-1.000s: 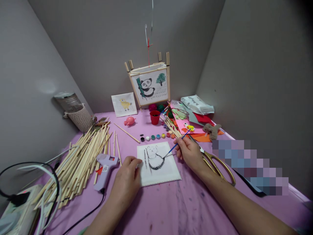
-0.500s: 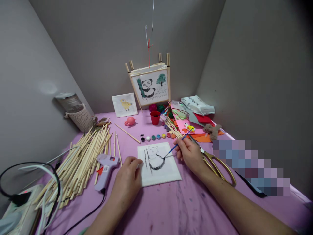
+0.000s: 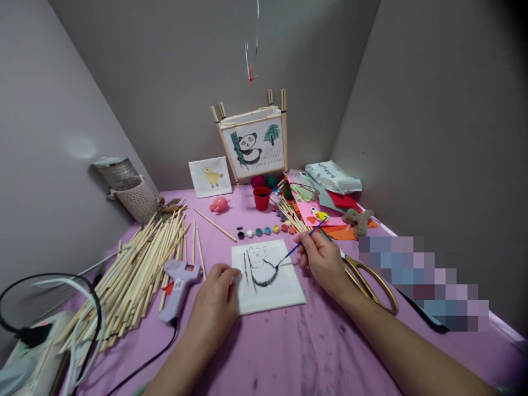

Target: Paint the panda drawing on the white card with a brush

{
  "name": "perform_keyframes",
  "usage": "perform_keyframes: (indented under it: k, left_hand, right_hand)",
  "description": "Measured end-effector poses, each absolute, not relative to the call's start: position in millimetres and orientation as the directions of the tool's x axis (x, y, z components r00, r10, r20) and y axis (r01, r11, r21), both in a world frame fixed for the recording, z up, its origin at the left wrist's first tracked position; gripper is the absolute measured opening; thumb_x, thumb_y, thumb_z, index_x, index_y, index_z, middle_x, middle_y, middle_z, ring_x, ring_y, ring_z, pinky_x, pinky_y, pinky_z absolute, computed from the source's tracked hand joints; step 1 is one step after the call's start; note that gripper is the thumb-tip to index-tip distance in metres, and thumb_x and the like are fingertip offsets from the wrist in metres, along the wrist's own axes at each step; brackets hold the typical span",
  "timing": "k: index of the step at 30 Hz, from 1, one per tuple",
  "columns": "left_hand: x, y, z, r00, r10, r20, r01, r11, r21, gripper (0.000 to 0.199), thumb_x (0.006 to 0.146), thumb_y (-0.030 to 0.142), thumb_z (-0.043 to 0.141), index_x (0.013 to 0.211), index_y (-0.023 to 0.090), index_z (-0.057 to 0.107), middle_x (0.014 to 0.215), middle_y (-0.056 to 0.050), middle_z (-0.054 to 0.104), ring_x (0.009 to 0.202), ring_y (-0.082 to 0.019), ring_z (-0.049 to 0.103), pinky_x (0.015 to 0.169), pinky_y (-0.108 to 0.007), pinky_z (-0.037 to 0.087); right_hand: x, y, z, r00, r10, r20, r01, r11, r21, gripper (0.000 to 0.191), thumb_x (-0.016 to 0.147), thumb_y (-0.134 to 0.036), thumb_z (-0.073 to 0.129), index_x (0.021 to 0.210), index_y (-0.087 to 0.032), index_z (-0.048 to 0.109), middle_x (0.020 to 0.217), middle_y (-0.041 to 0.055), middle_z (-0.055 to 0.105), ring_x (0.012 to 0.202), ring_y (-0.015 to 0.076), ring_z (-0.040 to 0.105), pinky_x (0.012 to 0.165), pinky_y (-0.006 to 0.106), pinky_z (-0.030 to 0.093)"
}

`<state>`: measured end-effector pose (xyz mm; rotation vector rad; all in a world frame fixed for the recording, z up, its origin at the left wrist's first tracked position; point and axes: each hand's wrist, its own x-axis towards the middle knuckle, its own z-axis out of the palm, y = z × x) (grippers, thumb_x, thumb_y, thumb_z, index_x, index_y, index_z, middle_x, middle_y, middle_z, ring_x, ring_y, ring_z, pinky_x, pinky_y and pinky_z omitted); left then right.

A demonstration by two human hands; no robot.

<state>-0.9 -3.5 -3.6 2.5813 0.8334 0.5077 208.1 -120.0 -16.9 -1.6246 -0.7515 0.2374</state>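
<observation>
Left hand: flat, fingers spread, pressing the left edge of the white panel so it stays put on the tabletop.
Right hand: grip pinched shut on the blue paintbrush, held pen-style for control.
Brush tip: touching the black panda outline.
Paint pots: just beyond the panel, within reach.
Finished lantern: far back, upright.

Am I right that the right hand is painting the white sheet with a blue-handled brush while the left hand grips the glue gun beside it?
Not quite. In the head view the left hand rests on the edge of the white sheet, pinning it down; the glue gun lies untouched beside it. The rest holds: the right hand paints the sheet with the blue-handled brush.
</observation>
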Motion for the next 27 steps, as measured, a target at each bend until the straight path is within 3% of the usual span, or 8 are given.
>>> perform_keyframes:
  k: [15, 21, 27]
  left_hand:
    - [-0.5, -4.5, -2.7, 0.756, 0.630, 0.177, 0.495, -0.727, 0.476, 0.027, 0.085, 0.012, 0.042, 0.099, 0.016, 0.064, 0.105, -0.009, 0.059, 0.088, -0.019, 0.061, 0.077, -0.033, 0.048]
    - [-1.0, -4.8, -1.9, 0.756, 0.628, 0.184, 0.498, -0.734, 0.462, 0.028, 0.085, 0.012, 0.042, 0.102, 0.016, 0.063, 0.105, -0.009, 0.059, 0.089, -0.020, 0.061, 0.078, -0.034, 0.048]
    - [-2.5, -2.1, -6.0, 0.740, 0.627, 0.242, 0.480, -0.746, 0.462, 0.025, 0.086, 0.016, 0.044, 0.103, 0.017, 0.063, 0.106, -0.009, 0.059, 0.088, -0.019, 0.061, 0.079, -0.033, 0.049]
  right_hand:
    - [207.0, -121.0, -17.5, 0.733, 0.614, 0.292, 0.395, -0.036, -0.918, 0.037, 0.091, -0.050, 0.048, 0.078, -0.018, 0.062, 0.058, -0.0017, 0.059, 0.042, 0.0092, 0.051, 0.041, 0.021, 0.039]
    - [207.9, -119.5, -8.2, 0.830, 0.503, 0.240, 0.189, 0.151, -0.970, 0.039, 0.084, -0.055, 0.055, 0.079, -0.017, 0.061, 0.058, -0.0024, 0.057, 0.040, 0.0080, 0.048, 0.037, 0.020, 0.036]
    - [212.6, -115.8, -5.8, 0.840, 0.522, 0.145, 0.013, 0.247, -0.969, 0.039, 0.078, -0.054, 0.062, 0.084, -0.015, 0.062, 0.068, 0.0018, 0.064, 0.044, 0.0080, 0.052, 0.038, 0.019, 0.037]
